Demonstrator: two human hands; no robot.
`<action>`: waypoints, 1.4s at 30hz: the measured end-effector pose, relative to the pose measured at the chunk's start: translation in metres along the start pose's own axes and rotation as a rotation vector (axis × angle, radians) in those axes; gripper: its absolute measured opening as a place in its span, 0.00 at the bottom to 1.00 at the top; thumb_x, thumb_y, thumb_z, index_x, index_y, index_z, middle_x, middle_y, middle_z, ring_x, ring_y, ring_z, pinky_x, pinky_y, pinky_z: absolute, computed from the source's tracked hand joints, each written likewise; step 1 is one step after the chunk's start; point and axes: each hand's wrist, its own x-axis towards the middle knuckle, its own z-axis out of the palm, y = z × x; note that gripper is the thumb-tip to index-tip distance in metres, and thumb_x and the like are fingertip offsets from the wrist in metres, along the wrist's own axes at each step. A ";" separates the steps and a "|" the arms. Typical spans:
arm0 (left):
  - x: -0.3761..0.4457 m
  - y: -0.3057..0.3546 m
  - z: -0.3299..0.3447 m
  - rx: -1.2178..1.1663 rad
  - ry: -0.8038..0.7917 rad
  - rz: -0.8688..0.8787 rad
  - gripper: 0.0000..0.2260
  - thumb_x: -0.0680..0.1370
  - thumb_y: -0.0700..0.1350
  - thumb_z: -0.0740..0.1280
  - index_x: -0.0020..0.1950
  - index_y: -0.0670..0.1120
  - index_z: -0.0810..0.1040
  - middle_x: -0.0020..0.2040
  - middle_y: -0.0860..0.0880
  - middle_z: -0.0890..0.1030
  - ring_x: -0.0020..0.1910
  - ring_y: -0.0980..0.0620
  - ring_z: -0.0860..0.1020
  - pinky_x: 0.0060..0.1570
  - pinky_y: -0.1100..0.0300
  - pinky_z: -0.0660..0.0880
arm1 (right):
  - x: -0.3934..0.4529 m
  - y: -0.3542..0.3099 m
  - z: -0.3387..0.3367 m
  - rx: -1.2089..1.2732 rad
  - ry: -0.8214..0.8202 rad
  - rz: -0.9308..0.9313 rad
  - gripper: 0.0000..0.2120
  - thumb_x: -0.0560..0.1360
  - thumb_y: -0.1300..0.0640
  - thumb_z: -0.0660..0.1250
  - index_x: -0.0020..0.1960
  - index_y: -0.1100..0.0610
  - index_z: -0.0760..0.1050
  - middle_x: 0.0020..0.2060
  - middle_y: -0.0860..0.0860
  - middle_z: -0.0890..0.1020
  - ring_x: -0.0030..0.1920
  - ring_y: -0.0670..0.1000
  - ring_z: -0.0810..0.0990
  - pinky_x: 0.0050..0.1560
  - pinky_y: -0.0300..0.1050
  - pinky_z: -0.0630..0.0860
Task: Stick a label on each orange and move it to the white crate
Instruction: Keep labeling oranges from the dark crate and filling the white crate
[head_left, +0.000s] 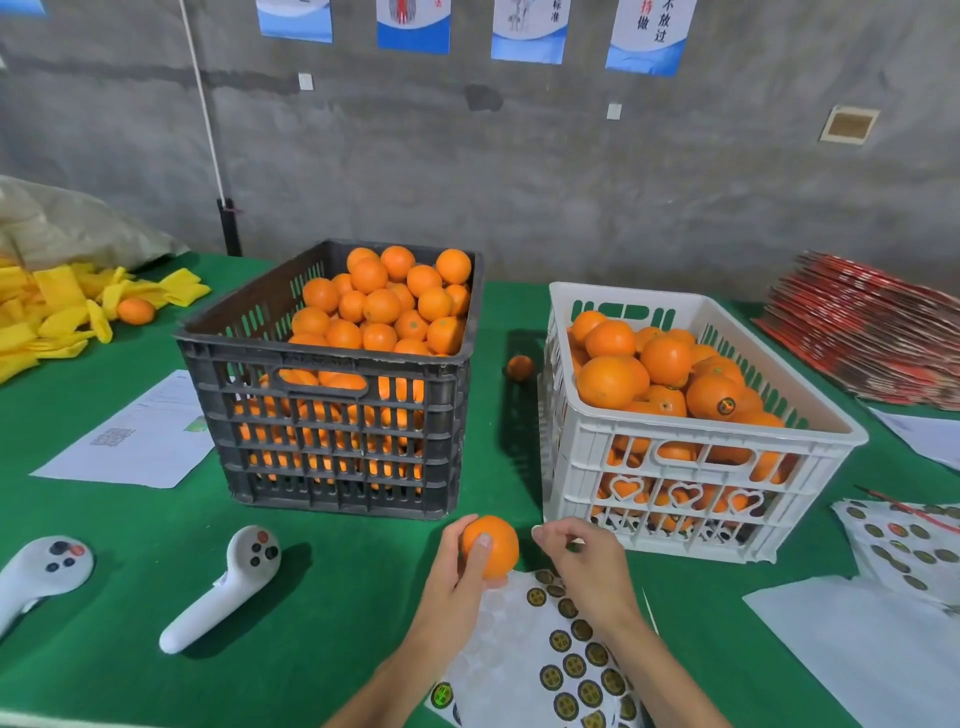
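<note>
My left hand (457, 566) grips one orange (496, 543) just above the green table, in front of the gap between the two crates. My right hand (584, 564) hovers just right of that orange with thumb and fingers curled together; whether a label is between them does not show. Beneath both hands lies a label sheet (519, 654) with several round dark-and-gold labels. The white crate (727, 441) stands at the right, well filled with oranges, one showing a label (726, 405). The black crate (322, 395) at the left is heaped with oranges.
Two white handheld controllers (47, 569) (228, 587) lie at the front left. A loose orange (519, 368) sits between the crates, another orange (136, 310) by yellow foam nets (52, 312). Papers, a second label sheet (904, 545) and a stack of red cartons (872, 332) lie at the right.
</note>
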 end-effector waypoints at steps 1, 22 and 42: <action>0.002 0.004 0.000 -0.037 0.015 -0.003 0.20 0.79 0.65 0.61 0.70 0.63 0.70 0.69 0.54 0.73 0.55 0.52 0.85 0.62 0.46 0.80 | -0.002 -0.007 0.002 0.007 0.042 -0.057 0.05 0.78 0.51 0.73 0.43 0.45 0.84 0.42 0.37 0.85 0.46 0.41 0.82 0.49 0.39 0.78; 0.067 0.201 0.030 -0.133 -0.025 0.337 0.29 0.79 0.67 0.65 0.73 0.51 0.73 0.65 0.49 0.80 0.63 0.49 0.81 0.66 0.44 0.78 | 0.037 -0.153 -0.055 -0.490 0.337 -0.687 0.31 0.78 0.41 0.70 0.76 0.53 0.68 0.69 0.48 0.70 0.55 0.46 0.78 0.42 0.42 0.82; 0.276 0.279 -0.076 0.663 0.176 0.435 0.15 0.81 0.41 0.71 0.68 0.44 0.78 0.66 0.45 0.80 0.57 0.45 0.82 0.59 0.51 0.78 | 0.195 -0.180 -0.105 -0.609 0.486 -0.491 0.23 0.82 0.49 0.64 0.76 0.49 0.70 0.78 0.46 0.68 0.53 0.49 0.84 0.50 0.48 0.81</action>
